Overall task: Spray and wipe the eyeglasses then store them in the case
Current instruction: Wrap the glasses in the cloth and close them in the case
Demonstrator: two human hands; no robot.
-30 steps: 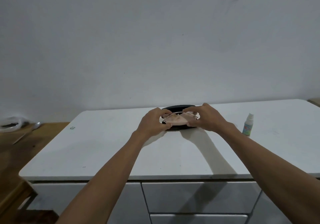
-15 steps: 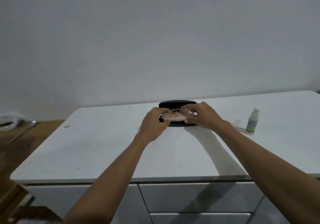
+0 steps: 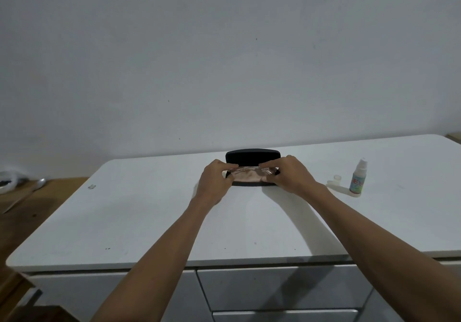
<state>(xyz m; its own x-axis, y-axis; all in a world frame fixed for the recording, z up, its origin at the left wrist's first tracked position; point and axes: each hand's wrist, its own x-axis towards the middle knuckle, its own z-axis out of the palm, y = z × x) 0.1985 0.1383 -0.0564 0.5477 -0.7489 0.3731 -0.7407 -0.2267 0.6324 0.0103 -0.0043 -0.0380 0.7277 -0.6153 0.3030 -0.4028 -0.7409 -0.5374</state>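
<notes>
A black eyeglass case (image 3: pixel 252 156) lies open near the far middle of the white counter (image 3: pixel 149 222), its lid standing up behind. The clear-framed eyeglasses (image 3: pixel 250 172) rest folded in the case's lower half, over a pinkish cloth (image 3: pixel 249 177). My left hand (image 3: pixel 215 180) pinches the left end of the eyeglasses. At the right end my right hand (image 3: pixel 290 175) grips them the same way. A small spray bottle (image 3: pixel 358 178) stands upright to the right, with its clear cap (image 3: pixel 337 178) off beside it.
White drawers (image 3: pixel 274 289) run under the counter's front edge. A wooden surface (image 3: pixel 30 204) at the left carries a spoon (image 3: pixel 37 184) and a white bundle (image 3: pixel 10 180). A plain grey wall rises behind.
Both hands stayed on the eyeglasses and pressed them lower into the case. The bottle's cap has come into sight beside my right wrist as the view shifted.
</notes>
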